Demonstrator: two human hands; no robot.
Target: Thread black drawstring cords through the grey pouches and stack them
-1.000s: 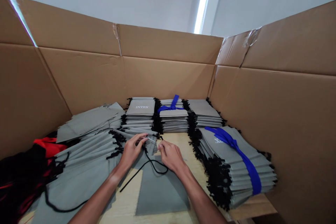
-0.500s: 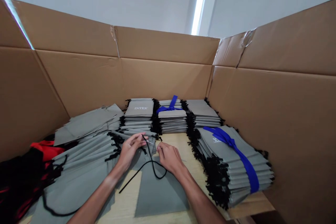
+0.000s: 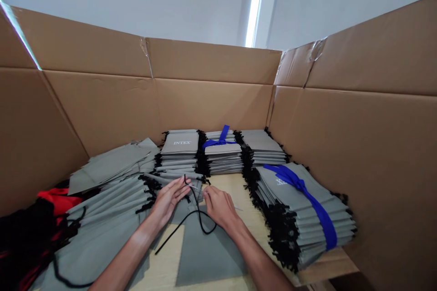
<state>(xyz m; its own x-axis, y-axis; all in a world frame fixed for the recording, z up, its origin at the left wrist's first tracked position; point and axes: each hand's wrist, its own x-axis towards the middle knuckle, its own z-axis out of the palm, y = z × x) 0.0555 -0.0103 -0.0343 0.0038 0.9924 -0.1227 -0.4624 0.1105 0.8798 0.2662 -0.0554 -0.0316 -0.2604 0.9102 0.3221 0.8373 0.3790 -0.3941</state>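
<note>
My left hand point(image 3: 170, 199) is closed near the middle, fingertips pinching a black cord point(image 3: 198, 213) close to its upper end. The cord hangs down in a loop, its tail lying over a flat grey fabric piece point(image 3: 208, 257). My right hand point(image 3: 220, 205) is closed on a thin, pale needle-like wire point(image 3: 195, 187). One end of that wire meets the cord at my left fingertips, and the other pokes out beyond my right hand. Whether the cord passes through the wire is too small to tell.
Grey pouches with black cords fill the left side point(image 3: 112, 218), beside black and red cloth point(image 3: 54, 202). Stacked pouches point(image 3: 180, 143) stand at the back. A stack tied with a blue ribbon point(image 3: 319, 209) lies at right. Cardboard walls point(image 3: 218, 100) surround the tabletop point(image 3: 232, 182).
My hands keep nearly the same place, both still pinching. The left fingers have opened out a little around the cord and wire. The view has shifted slightly.
</note>
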